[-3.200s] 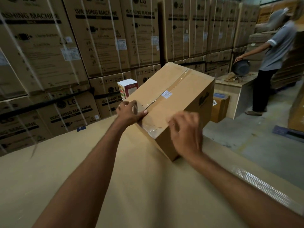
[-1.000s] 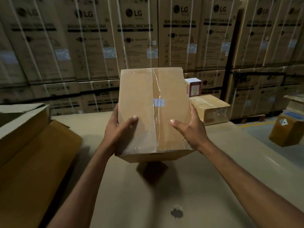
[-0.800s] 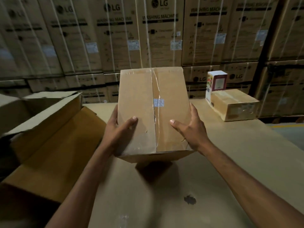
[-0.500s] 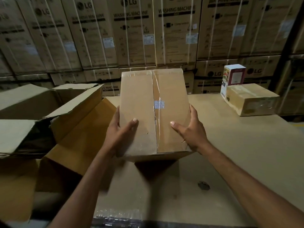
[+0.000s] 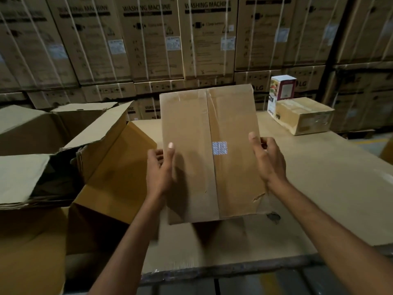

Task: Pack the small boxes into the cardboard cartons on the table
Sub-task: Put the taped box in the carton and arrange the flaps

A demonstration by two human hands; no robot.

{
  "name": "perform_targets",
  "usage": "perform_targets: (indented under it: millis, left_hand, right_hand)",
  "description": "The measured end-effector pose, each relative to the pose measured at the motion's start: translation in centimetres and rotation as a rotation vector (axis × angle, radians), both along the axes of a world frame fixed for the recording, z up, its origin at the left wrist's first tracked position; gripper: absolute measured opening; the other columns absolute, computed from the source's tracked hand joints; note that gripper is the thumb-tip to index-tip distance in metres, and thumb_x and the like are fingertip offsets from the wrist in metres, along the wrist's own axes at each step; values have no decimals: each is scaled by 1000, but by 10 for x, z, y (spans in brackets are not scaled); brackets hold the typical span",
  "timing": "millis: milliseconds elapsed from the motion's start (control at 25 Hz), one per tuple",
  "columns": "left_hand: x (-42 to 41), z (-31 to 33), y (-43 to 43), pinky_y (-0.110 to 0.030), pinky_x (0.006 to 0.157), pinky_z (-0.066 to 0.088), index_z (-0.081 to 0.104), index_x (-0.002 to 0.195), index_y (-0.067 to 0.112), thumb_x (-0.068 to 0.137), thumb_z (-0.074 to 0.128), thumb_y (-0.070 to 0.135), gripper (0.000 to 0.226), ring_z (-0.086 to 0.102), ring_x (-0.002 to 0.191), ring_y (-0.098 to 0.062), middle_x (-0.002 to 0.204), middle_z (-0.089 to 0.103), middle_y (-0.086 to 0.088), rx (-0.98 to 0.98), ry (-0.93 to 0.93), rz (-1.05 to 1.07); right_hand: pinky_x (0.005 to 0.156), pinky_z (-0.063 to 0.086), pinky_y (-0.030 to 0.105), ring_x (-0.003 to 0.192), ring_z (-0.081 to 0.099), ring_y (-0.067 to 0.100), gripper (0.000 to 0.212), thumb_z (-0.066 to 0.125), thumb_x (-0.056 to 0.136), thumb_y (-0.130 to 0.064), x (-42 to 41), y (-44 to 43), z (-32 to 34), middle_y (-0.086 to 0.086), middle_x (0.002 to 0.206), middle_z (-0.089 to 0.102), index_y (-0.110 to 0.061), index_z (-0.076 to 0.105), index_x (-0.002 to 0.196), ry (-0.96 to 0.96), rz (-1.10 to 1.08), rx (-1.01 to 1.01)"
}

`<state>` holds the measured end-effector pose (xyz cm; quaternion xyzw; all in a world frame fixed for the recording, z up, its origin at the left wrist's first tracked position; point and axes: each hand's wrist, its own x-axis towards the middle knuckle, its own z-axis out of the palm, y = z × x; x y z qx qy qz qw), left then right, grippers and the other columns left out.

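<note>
Dead centre, the sealed carton (image 5: 208, 150) hangs clear of the table (image 5: 319, 177), its shadow on the board underneath. The left hand (image 5: 159, 167) clamps the 9 o'clock edge, thumb laid over the top face and fingers tucked round the side. The right hand (image 5: 268, 160) mirrors it at 3 o'clock, so both hands are wrapped on the box and neither is free.

It looks like stiff corrugated board, square and not bowing, so I'd say squeezing the sides is safe. Two hands suggest some weight, though I can't tell how much. The clear tape down the middle seam looks slick, so thumbs are better off on bare board. At 5 o'clock there's a small tear (image 5: 258, 196), a weak spot to avoid.

At 9 o'clock a big open carton (image 5: 102, 145) gapes, flaps up. At 1 o'clock a small printed box (image 5: 282, 90) stands beside a taped carton (image 5: 304, 116).
</note>
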<state>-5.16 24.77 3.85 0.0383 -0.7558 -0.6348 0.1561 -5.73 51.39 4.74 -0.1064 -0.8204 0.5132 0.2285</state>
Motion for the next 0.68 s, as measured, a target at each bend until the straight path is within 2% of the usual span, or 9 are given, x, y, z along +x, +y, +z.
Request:
perform_targets:
  millis: [80, 160, 280, 360, 440, 520, 600, 640, 680]
  left_hand:
    - [-9, 12, -4, -36, 83, 47, 40, 135, 21, 96, 42, 72, 64, 56, 112, -18, 122, 54, 2, 106, -72, -55]
    - [-13, 19, -3, -49, 102, 46, 39, 147, 23, 92, 37, 81, 80, 53, 124, -22, 138, 53, 0, 129, -43, -114]
    - [-18, 14, 4, -62, 113, 37, 41, 153, 38, 82, 29, 94, 91, 50, 137, -23, 151, 52, 4, 120, 34, -61]
    - [-16, 8, 7, -61, 117, 32, 39, 154, 38, 84, 25, 91, 89, 45, 140, -21, 154, 49, 4, 114, 49, -47]
    - [-18, -4, 6, -60, 117, 33, 38, 153, 35, 82, 24, 92, 92, 47, 138, -22, 151, 50, 1, 122, 48, -62]
    - [-19, -17, 2, -61, 114, 38, 41, 149, 29, 81, 23, 94, 96, 53, 133, -24, 143, 55, -1, 111, 31, -96]
    - [-26, -17, -6, -59, 112, 42, 52, 142, 20, 80, 22, 96, 102, 60, 125, -25, 134, 64, -5, 138, -23, -120]
    - [-28, -8, -8, -58, 109, 45, 58, 136, 15, 80, 21, 96, 105, 64, 119, -27, 127, 68, -8, 162, -51, -132]
    - [-33, 0, -11, -55, 104, 51, 61, 130, 12, 81, 21, 95, 104, 67, 112, -28, 121, 71, -10, 182, -76, -143]
  right_hand:
    - [88, 53, 43, 100, 66, 24, 79, 40, 81, -94, -6, -2, 13, 2, 111, 70, -24, 64, 110, -73, 89, -153]
    - [96, 57, 48, 103, 71, 23, 87, 53, 70, -97, -11, -6, 15, -4, 111, 76, -28, 70, 120, -86, 158, -302]
    - [93, 60, 46, 99, 73, 18, 68, 65, 74, -84, -11, -15, 10, -10, 105, 78, -32, 72, 118, 4, 101, -275]
    - [97, 57, 44, 103, 71, 14, 59, 66, 79, -77, -11, -16, 1, -14, 107, 76, -34, 71, 120, 43, 88, -267]
    - [102, 54, 42, 110, 68, 12, 57, 65, 84, -73, -12, -15, -9, -17, 114, 73, -36, 66, 127, 49, 136, -254]
    - [104, 51, 39, 119, 64, 14, 67, 59, 84, -77, -16, -13, -23, -16, 123, 69, -35, 59, 136, 30, 200, -285]
    - [106, 45, 34, 133, 55, 18, 74, 44, 91, -80, -15, -8, -26, -13, 136, 61, -26, 53, 142, 30, 210, -326]
    - [107, 44, 33, 136, 52, 18, 75, 34, 95, -78, -15, -3, -23, -11, 138, 60, -23, 53, 143, 30, 207, -373]
    - [103, 50, 35, 130, 58, 18, 77, 25, 98, -75, -15, 4, -15, -5, 134, 66, -19, 57, 141, 10, 225, -465]
